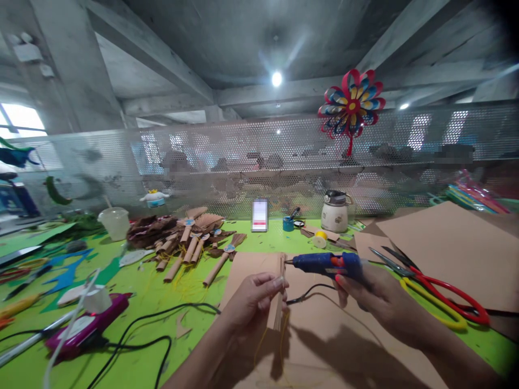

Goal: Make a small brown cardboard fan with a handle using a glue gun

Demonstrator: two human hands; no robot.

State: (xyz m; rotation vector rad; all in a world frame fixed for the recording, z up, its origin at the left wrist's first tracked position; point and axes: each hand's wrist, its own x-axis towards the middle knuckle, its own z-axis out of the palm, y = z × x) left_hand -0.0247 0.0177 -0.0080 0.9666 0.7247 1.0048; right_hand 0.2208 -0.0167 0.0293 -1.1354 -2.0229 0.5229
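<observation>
My left hand point(255, 300) pinches a folded, pleated strip of brown paper point(279, 289) and holds it upright above a brown card sheet point(324, 335). My right hand point(371, 294) grips a blue hot glue gun point(328, 263) with an orange trigger. Its nozzle points left and sits almost at the top edge of the pleated paper. A black cord hangs from the gun down between my hands.
Red and yellow scissors point(438, 294) lie on brown card at the right. Paper brooms point(194, 246) are piled at the back left beside a plastic cup point(115, 222). A phone point(260, 215), blue pot point(288, 223), white jar point(334, 212), pink power strip point(87, 324) and cables lie on the green table.
</observation>
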